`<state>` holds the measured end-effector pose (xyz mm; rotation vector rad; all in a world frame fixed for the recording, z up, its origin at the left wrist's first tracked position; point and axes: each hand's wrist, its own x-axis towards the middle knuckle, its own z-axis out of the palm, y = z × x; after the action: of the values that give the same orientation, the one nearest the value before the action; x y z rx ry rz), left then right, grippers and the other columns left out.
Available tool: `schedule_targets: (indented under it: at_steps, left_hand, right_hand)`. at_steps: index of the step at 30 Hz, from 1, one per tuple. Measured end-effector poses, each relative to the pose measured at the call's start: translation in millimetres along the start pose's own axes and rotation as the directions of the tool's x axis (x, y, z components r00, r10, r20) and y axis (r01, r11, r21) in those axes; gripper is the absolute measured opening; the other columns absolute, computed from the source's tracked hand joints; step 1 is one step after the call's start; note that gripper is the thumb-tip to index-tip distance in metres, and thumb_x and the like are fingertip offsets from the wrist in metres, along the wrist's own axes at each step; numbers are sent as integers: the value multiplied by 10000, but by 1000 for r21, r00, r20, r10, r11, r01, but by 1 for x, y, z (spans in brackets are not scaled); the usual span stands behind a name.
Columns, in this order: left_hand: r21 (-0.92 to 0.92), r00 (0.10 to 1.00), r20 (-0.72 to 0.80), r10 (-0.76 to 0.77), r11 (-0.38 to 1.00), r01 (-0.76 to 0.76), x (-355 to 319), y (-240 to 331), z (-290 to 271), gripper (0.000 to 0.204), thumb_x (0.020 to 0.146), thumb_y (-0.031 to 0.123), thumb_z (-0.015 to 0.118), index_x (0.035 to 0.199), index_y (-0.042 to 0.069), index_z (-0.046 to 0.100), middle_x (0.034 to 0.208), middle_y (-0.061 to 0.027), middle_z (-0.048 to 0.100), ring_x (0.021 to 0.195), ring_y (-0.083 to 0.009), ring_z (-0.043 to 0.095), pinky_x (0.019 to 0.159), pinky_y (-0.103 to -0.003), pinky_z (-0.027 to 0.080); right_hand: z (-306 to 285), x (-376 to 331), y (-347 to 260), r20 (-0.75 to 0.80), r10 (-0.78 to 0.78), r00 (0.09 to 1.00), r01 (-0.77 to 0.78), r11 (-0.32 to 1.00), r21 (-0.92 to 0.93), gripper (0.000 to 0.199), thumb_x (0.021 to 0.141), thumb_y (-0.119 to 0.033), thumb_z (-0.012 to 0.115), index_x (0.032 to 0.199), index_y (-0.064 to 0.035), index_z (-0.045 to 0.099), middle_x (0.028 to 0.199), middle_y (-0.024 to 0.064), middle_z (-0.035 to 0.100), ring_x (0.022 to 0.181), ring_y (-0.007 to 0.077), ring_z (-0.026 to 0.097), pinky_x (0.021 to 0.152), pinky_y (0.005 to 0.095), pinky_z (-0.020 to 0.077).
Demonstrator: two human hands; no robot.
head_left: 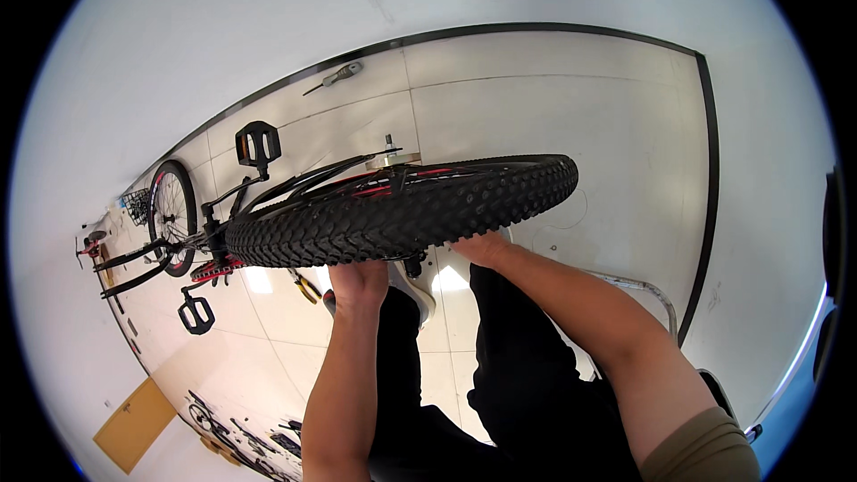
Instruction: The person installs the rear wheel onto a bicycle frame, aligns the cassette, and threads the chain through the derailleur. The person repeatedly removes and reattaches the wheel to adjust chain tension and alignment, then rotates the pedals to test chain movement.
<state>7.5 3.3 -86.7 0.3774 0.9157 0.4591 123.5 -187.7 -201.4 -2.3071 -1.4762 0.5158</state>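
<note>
A black knobby bicycle tire (393, 223) on a wheel with red on its rim spans the middle of the view. It sits at the end of a bicycle frame (214, 236). My left hand (359, 283) reaches up against the tire's near side, left of the middle. Farther right, my right hand (482, 248) meets the same side of the tire. The wheel hides the fingers of both hands, so their grip does not show. An axle end (389, 141) stands out on the wheel's far side.
Two black pedals, the far one (258, 145) and the near one (196, 312), stick out from the cranks. Pliers with yellow-and-black handles (306, 286) lie on the tiled floor. A grey power tool (342, 76) lies by the wall. A metal tube (647, 286) curves at right.
</note>
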Motion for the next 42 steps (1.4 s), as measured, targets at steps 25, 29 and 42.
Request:
schedule_targets:
  at_steps: [25,29,42]
  left_hand:
    - [-113,993,29,-118,986,120,10,-2,-2,396,1091,298,529,1409,71,592,1444,-106,629,1337,-301,576,1193,-462,425]
    - [-75,997,30,-74,994,76,11,0,-6,404,1096,305,515,1414,67,591,1452,-109,623,1343,-305,573,1186,-465,433]
    - [189,882,-460,99,982,-12,-135,12,93,286,1044,99,556,1323,36,537,1246,-118,614,1209,-239,580,1100,-472,440]
  right_hand:
    - [-28,-21,16,-356,-76,932,8,982,-188,274,908,-306,649,1081,-126,761,1132,80,725,1091,328,662,980,528,495]
    - [-32,-9,20,-424,44,904,6,993,115,257,890,-274,644,1047,-108,762,1124,99,723,1086,337,658,992,525,494]
    - [-18,-18,35,-39,100,994,-97,992,79,192,888,-218,616,849,-52,704,805,123,730,817,344,716,776,477,564]
